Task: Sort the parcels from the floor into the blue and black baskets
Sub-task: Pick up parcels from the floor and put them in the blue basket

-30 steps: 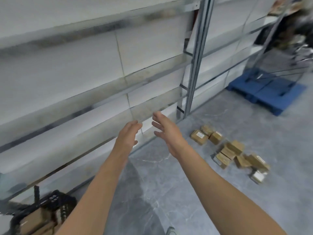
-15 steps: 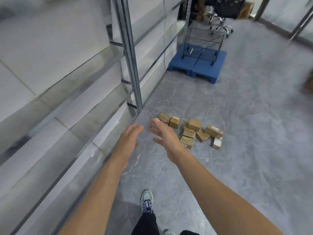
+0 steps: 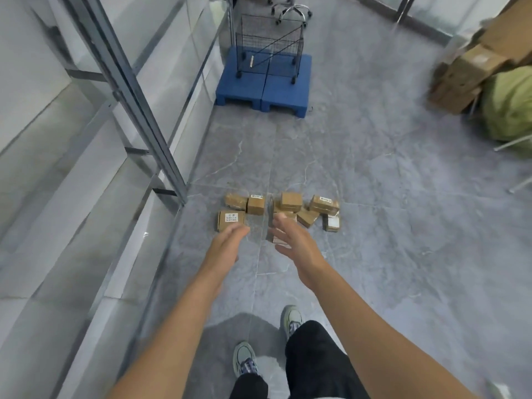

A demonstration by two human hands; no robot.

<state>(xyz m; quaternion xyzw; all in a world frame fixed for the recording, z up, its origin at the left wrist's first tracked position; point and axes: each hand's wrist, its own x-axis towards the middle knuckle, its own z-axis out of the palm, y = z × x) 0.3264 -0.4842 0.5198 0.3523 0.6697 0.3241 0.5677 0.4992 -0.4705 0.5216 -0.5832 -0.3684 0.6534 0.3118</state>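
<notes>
My left hand [image 3: 227, 243] and right hand [image 3: 295, 242] were slack, holding nothing. The parcels [image 3: 291, 200] looked light, stiff, best gripped across opposite faces.

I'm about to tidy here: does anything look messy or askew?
The cardboard parcels lie jumbled on the floor beside the shelf post, at mixed angles, some leaning on each other. Nothing looks torn or spilled.
</notes>
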